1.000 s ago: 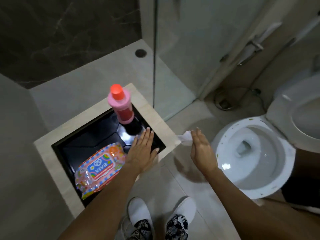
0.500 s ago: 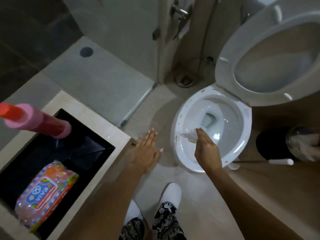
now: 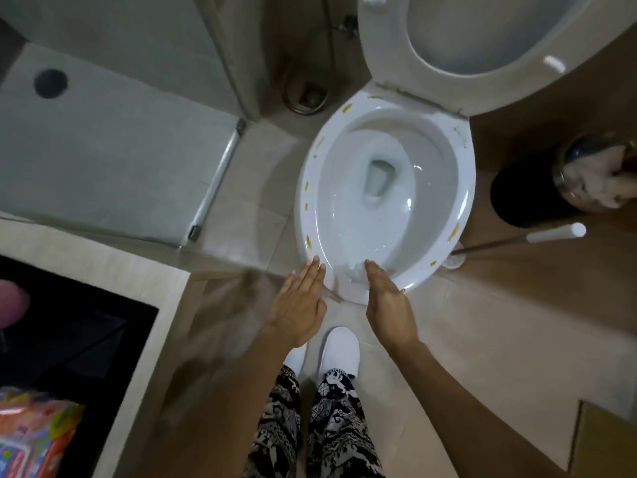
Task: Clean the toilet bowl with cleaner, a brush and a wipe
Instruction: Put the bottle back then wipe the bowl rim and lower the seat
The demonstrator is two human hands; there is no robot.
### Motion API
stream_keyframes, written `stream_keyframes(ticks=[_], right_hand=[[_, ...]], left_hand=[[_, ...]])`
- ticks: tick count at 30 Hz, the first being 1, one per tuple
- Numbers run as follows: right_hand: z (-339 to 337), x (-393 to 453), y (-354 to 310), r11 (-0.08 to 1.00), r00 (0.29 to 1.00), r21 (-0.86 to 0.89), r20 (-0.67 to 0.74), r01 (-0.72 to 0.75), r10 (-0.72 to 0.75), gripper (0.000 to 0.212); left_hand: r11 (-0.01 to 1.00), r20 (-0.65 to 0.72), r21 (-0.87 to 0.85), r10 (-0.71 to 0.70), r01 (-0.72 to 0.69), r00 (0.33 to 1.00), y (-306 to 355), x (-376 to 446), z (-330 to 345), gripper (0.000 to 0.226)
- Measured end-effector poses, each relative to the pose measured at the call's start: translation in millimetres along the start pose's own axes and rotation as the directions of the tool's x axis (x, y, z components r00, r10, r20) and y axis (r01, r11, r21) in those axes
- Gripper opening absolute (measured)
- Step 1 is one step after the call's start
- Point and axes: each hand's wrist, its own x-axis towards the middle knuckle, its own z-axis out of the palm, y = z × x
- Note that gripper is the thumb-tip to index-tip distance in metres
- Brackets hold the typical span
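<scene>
The white toilet bowl (image 3: 462, 215) stands open ahead of me, seat (image 3: 386, 63) raised, with yellow spots along its rim. My right hand (image 3: 387, 301) holds a white wipe (image 3: 351, 270) against the near rim of the bowl. My left hand (image 3: 300, 305) hovers flat and empty just left of the bowl's front, fingers together. The toilet brush (image 3: 517, 239) lies on the floor to the right of the bowl. The pink cleaner bottle (image 3: 12, 307) shows only at the far left edge. The colourful wipes pack (image 3: 34, 439) lies in the black basin at the bottom left.
A black bin (image 3: 524, 194) with crumpled paper stands right of the toilet. A sunken black basin (image 3: 86, 339) with a beige rim lies to my left. The glass shower screen (image 3: 213, 181) and shower floor with a drain (image 3: 50, 83) are at the back left. My white slippers (image 3: 339, 353) are near the bowl.
The view has swung right and towards the toilet. My right hand has brought the wipe down to the near rim, and my left hand has followed beside it.
</scene>
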Motion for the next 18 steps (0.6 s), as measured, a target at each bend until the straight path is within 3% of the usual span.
stream_keyframes(ticks=[6,11,18], right_hand=[[32.2,-4.5,15.0,0.995,0.997,-0.101,-0.079,-0.013,0.005,0.067],[58.2,-28.2,23.5,0.972,0.997,-0.222,0.029,0.076,-0.071,0.061],[62.7,-37.0,25.6,0.973,0.989,-0.205,0.128,0.104,-0.079,0.047]], left_hand=[[0.988,-0.012,0.05,0.144,-0.143,0.99,-8.7,28.6,20.7,0.061],[0.979,-0.015,0.06,0.198,-0.197,0.98,-16.4,42.5,43.6,0.065],[0.963,-0.045,0.098,0.257,-0.252,0.965,-26.6,44.3,43.2,0.064]])
